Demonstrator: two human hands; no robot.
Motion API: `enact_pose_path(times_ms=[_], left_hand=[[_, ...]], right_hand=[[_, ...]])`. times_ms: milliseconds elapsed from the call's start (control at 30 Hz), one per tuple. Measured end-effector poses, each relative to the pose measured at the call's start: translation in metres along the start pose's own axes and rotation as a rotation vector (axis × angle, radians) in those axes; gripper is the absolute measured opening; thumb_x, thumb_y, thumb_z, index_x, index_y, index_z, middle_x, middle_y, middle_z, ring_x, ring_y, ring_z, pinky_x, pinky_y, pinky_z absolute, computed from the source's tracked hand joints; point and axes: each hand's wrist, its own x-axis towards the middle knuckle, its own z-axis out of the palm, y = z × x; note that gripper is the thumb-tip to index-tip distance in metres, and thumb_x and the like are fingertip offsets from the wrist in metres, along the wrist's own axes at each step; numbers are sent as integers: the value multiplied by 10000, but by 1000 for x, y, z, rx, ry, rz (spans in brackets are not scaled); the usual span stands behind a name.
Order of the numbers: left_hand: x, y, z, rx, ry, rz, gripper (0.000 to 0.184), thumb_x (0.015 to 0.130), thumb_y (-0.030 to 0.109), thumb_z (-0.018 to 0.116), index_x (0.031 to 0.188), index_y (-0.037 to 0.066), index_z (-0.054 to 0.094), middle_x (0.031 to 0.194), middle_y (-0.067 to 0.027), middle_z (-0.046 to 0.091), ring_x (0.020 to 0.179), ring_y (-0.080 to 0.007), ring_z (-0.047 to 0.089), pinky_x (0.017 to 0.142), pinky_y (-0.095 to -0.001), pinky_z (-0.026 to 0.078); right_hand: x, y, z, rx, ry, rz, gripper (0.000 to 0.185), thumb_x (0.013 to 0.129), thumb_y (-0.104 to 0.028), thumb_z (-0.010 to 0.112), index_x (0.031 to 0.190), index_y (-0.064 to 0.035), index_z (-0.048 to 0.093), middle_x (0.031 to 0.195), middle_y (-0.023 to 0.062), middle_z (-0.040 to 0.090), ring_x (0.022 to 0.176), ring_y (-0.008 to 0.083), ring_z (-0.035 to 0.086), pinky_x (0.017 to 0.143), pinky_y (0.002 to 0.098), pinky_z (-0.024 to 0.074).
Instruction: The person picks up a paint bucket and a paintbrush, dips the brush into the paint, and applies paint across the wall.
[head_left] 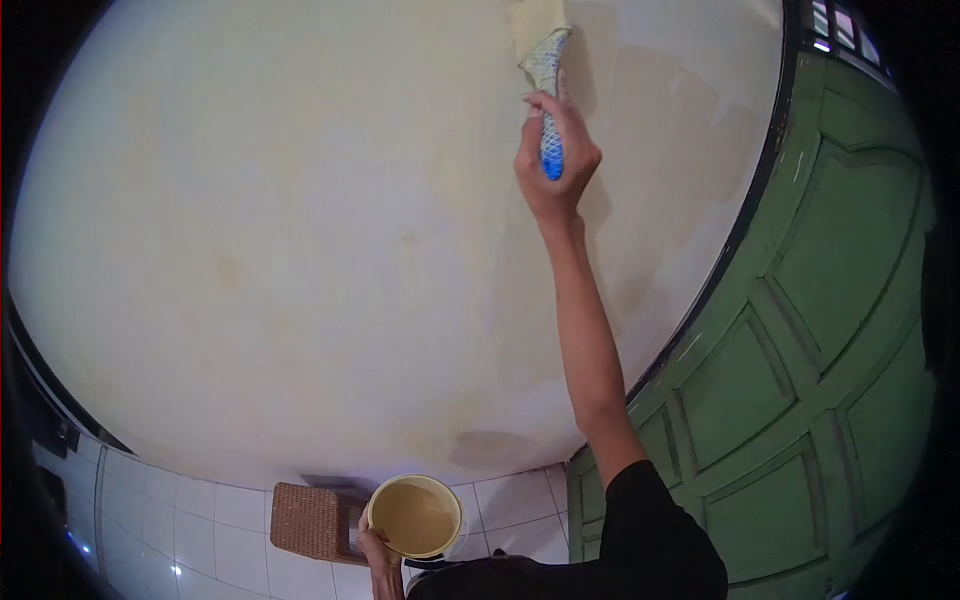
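Our R hand (577,168) has its grip closed round the handle of a paintbrush (545,62), up high on the wall (300,150); bristles touching or just off it, can't tell which. Our L hand (374,550) grips the L side of a round plastic bucket (411,480) below.

Risks: brush is overhead, so a loaded tip could drip down our wrist or onto the floor tiles (235,552). Bucket's on a one-hand hold, so a long reach could tilt it & slop the tan paint (413,520). A wide stroke to the R might smear the black frame (745,215) or green door (840,240).

Textures: brush handle's blue/white w/ a net-like pattern, bristles cream & flat-ended. Wall's matte, w/ yellowish blotches. Door's paneled, prob. wood. By the bucket, a boxy brown wicker basket (298,520); tiles pale, glossy, approx. square.
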Motion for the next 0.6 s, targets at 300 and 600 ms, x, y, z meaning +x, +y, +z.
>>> enact_pose_path(times_ms=[300,600], left_hand=[[-3,10,7,-37,-71,-2,569,798,30,329,1317,-57,548,1157,-190,654,1009,-292,670,852,-397,582],[0,17,20,-83,-20,-32,564,760,-31,364,1277,-58,587,1155,-169,656,997,-281,673,854,-378,576]], right_hand=[[-59,-21,-22,-19,-88,51,187,805,118,603,934,-5,659,880,146,708,782,284,702,702,346,546],[-131,-43,-49,-64,-195,81,248,738,157,609,921,-6,650,1209,311,643,801,299,703,682,330,559]])
